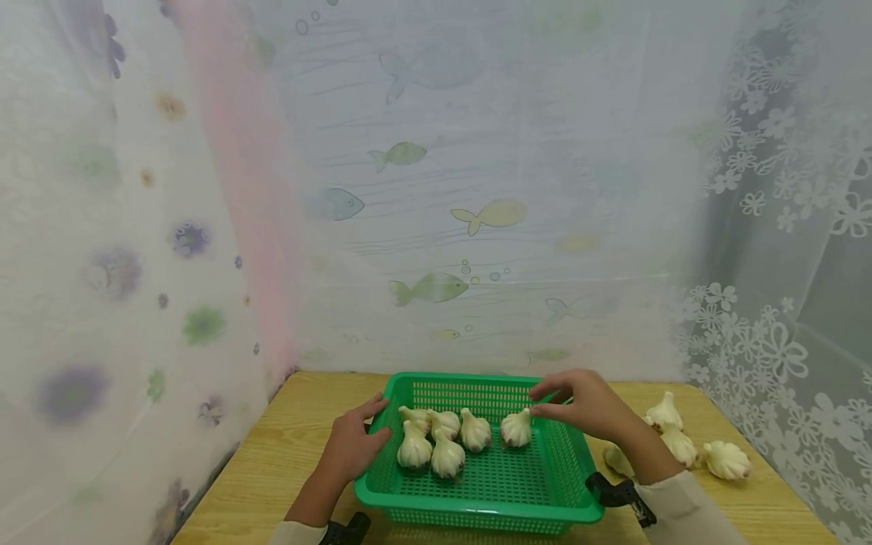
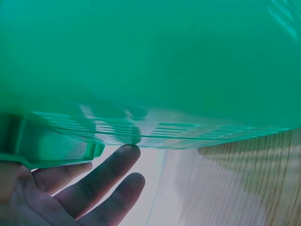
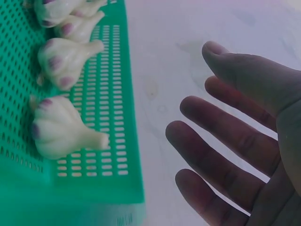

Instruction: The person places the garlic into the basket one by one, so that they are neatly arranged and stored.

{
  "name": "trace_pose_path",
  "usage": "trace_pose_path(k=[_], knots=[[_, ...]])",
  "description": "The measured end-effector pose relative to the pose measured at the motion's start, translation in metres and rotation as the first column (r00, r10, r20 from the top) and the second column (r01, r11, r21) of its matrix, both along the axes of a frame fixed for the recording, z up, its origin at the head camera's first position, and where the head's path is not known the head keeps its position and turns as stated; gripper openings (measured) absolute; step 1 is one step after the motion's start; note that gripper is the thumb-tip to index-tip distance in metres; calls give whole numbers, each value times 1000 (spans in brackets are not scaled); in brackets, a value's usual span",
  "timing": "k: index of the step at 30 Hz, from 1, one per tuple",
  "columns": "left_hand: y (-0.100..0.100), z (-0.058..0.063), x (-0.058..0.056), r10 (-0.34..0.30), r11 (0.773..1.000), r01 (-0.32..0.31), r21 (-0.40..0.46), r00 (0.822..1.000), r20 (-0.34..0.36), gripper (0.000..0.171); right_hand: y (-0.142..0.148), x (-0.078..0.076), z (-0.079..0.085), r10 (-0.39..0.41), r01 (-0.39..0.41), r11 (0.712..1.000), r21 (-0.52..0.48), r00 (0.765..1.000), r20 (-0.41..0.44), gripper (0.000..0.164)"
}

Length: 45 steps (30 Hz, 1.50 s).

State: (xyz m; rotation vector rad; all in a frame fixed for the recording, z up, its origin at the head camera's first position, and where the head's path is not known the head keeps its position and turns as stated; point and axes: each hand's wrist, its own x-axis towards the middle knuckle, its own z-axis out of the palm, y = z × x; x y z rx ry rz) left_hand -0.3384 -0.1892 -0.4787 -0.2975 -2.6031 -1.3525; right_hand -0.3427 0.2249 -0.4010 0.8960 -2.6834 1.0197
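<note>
A green plastic basket (image 1: 477, 499) with slotted walls stands on the table, holding several garlic bulbs (image 1: 447, 454) grouped toward its left half. My left hand (image 1: 353, 439) touches the basket's left rim; in the left wrist view its fingers (image 2: 101, 181) lie fairly straight along the outer wall, the thumb hidden there. Over the basket's right rim, my right hand (image 1: 589, 405) is held with fingers apart and nothing in them. Nearest to it inside is a single garlic bulb (image 1: 516, 429), set off from the others. The right wrist view shows a gap between fingers and that bulb.
More garlic bulbs (image 1: 726, 461) lie on the wooden table (image 1: 272, 462) right of the basket, one partly covered by the right forearm. Patterned curtains (image 1: 477, 227) hang behind the table and along both sides.
</note>
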Motion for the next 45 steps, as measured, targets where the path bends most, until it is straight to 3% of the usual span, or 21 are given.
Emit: trace_pose_path(k=[9,14,23,36,45], knots=[[1,1,1,0,1000,0,2,1000,-2,55,24,15,-12,-117,115,991,-62,993,-34,29],[1,1,1,-4,1000,4,1,1000,-1,55,37,22,-19,-220,213,973,-88,973,-75,28],[1,1,2,4,1000,-4,1,1000,0,56,64,29,-29,-318,309,946,-97,943,-99,28],[1,1,2,4,1000,-4,0,1000,-2,56,97,28,-48,-358,357,927,-119,934,17,39],[0,0,0,-6,1000,6,2,1000,-1,56,118,27,-69,-304,319,944,-86,940,153,47]])
